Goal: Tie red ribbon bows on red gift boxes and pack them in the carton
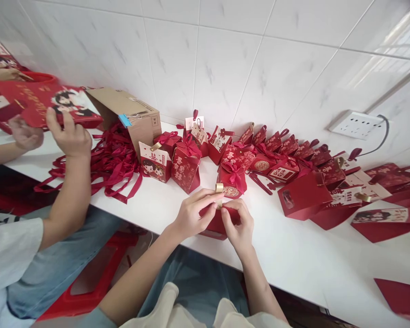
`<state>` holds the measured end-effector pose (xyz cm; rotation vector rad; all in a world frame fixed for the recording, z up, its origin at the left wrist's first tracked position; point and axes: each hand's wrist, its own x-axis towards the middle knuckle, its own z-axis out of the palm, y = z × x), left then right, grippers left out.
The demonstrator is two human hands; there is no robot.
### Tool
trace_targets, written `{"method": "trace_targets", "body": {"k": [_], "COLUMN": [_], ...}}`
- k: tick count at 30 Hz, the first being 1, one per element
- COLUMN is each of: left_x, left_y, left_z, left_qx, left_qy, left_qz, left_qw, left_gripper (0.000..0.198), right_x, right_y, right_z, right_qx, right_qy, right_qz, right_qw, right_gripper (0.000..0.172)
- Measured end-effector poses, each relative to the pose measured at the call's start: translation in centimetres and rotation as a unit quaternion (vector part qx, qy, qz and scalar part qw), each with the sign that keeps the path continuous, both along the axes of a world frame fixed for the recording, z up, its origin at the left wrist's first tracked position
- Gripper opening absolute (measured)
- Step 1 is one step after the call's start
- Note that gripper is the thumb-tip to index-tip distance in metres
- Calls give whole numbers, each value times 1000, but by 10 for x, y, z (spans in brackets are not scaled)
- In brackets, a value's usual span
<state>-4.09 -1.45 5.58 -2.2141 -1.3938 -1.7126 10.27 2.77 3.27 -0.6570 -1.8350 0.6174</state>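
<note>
Box in hand: a small red paper gift box [214, 224] sits at the near edge of the white tabletop [294, 259], between the person's two hands.
Top of it: a small gold tab [219, 187] stands up above the box, right at the fingertips.
Left hand: the left hand [190, 213] has thumb and forefinger closed on the gold tab, with the other fingers curled.
Right hand: the right hand [238, 226] pinches the box's upper edge, its fingertips touching those of the left.
Just behind: a red ribbon-tied box with a round gold emblem [232, 181] is close to the hands.
Along the wall: a row of folded red gift boxes [280, 148] runs beside the white tiles.
To the right: flat red box blanks [379, 223] lie overlapping on the table.
To the left: a brown cardboard carton [130, 114] lies on its side, with a heap of red ribbons [112, 164] beside its mouth.
Far left: another person's hand [70, 134] grips a large flat red printed card [44, 102].
On the wall: a white socket block [357, 124] with a black cable [384, 134].
Under the table: a red plastic stool [89, 282].
</note>
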Motion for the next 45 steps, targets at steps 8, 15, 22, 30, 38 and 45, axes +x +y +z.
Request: {"method": "trace_targets", "body": {"k": [8,15,22,30,38,45], "left_x": [-5,-4,-4,-2,0,2], "left_y": [-1,0,-1,-1,-2,-2], "left_z": [-4,-3,1,2,6,8], "left_qx": [-24,-23,-32,-41,-63,-84], "left_qy": [14,10,7,-9,-39,-53], "left_qz": [-17,-16,-14,-6,-9,-8], "left_qw": [999,1000,999,999,997,995], "left_gripper": [39,36,34,33,31,33], "right_x": [4,4,10,11,7,12], "right_y": [1,3,6,7,1,1], "right_z": [1,1,7,13,21,26], "right_qx": [-57,-51,-21,24,33,29], "right_qy": [7,-5,-43,-84,-97,-130], "right_qz": [35,36,52,60,30,45], "right_qw": [998,998,998,994,994,990], "right_gripper": [7,7,11,16,15,15]}}
